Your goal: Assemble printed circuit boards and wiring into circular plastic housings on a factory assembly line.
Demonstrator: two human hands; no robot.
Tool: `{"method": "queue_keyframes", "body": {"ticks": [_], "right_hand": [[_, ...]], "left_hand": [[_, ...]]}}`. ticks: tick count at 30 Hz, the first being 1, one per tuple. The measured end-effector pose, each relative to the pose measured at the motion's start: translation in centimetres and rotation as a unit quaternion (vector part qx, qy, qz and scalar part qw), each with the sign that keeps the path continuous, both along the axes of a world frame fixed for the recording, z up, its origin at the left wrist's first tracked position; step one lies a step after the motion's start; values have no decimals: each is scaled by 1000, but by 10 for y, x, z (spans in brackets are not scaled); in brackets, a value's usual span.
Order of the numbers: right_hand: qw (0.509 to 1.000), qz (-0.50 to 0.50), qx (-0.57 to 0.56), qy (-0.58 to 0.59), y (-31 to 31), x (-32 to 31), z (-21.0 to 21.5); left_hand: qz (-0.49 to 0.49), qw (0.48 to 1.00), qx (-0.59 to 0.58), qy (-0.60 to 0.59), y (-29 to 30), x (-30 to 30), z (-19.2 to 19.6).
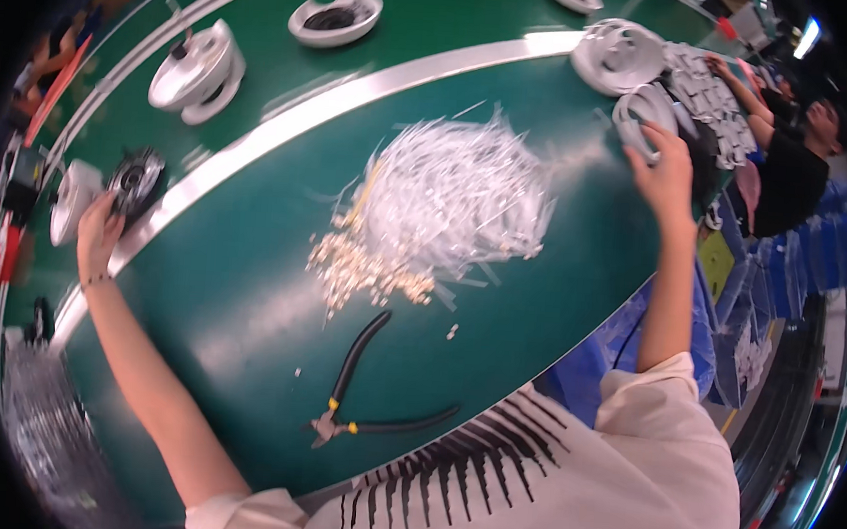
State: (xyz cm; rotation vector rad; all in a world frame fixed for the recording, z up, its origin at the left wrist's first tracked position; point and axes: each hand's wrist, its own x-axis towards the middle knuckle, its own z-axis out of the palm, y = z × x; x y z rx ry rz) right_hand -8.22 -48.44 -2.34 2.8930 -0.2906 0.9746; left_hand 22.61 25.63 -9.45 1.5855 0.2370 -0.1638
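Much of the far edge is hard to read: the stacked white parts at two o'clock blur together, and the fisheye rim swallows whatever sits beyond the belt at nine o'clock. The left hand (99, 228) reaches out to nine o'clock and curls around a round dark motor-like part (138, 181); its fingers lie behind the part, so how tight the hold is I cannot tell. The right hand (664, 168) stretches to two o'clock, fingers bent over the rim of a white ring-shaped housing (643, 111), gripping its edge. Between the arms, on the green table (248, 283), lies a heap of clear thin wires with pale connectors (447, 203). Black-handled pliers (362, 397) rest open at six o'clock, untouched.
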Motion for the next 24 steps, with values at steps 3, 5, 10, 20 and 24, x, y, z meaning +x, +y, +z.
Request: {"method": "queue_keyframes", "body": {"ticks": [3,5,10,20,24], "right_hand": [[997,-33,10,76,-53,-20,-33],[996,-30,52,69,-57,-23,-39],[995,-44,70,49,-53,-12,-28],[990,-57,112,59,-65,5,-9],[979,-63,185,51,-79,8,-10]], "left_hand": [[53,995,-58,-60,-65,-12,3],[58,987,-116,-93,-80,-18,-10],[12,962,-232,-141,-126,-67,-5],[-3,961,-234,-148,-173,-116,6],[-13,959,-241,-146,-190,-130,13]]}}
